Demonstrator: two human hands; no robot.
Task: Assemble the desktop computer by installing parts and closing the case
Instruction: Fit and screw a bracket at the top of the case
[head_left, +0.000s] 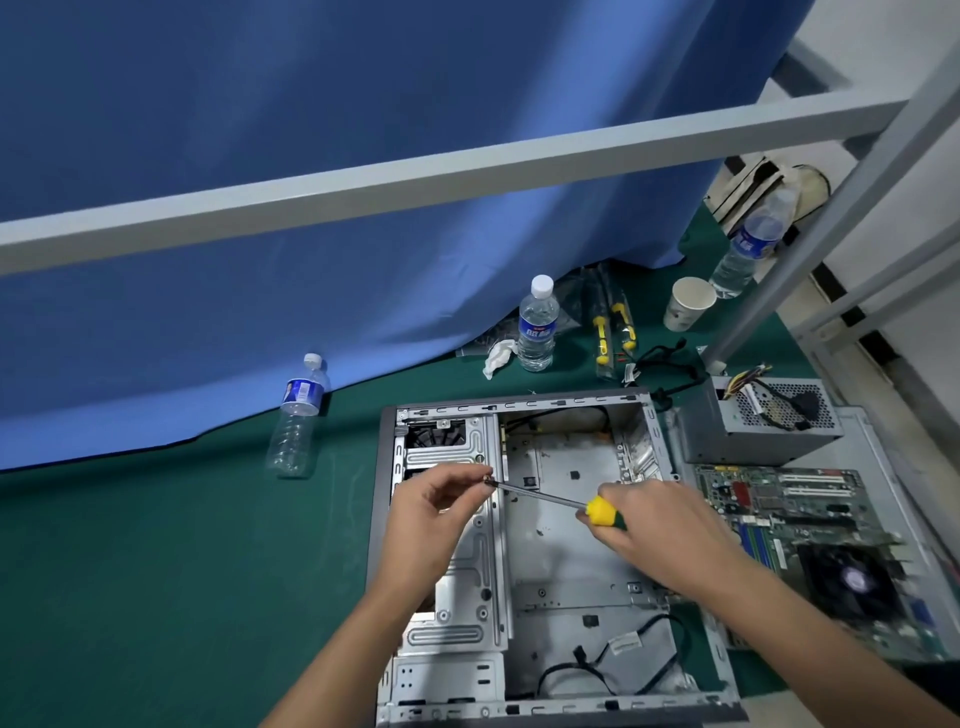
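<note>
An open grey computer case (571, 457) lies flat on the green mat, its inside bare metal with black cables (597, 670) at the near end. My right hand (654, 530) grips the yellow and green handle of a screwdriver (545, 499) above the case. The shaft points left to a small screw (488, 479) that my left hand (436, 509) pinches at the tip. Both hands hover over the drive cage (467, 582) on the case's left side. A motherboard (789, 514) with a black fan lies right of the case, and a grey power supply (753, 431) sits behind it.
Three water bottles stand on the mat: one (298, 415) at left, one (537, 325) behind the case, one (748, 249) at far right. A paper cup (685, 304), yellow-handled tools (613, 327) and a crumpled tissue (496, 356) lie behind the case. A grey frame bar (415, 171) crosses overhead.
</note>
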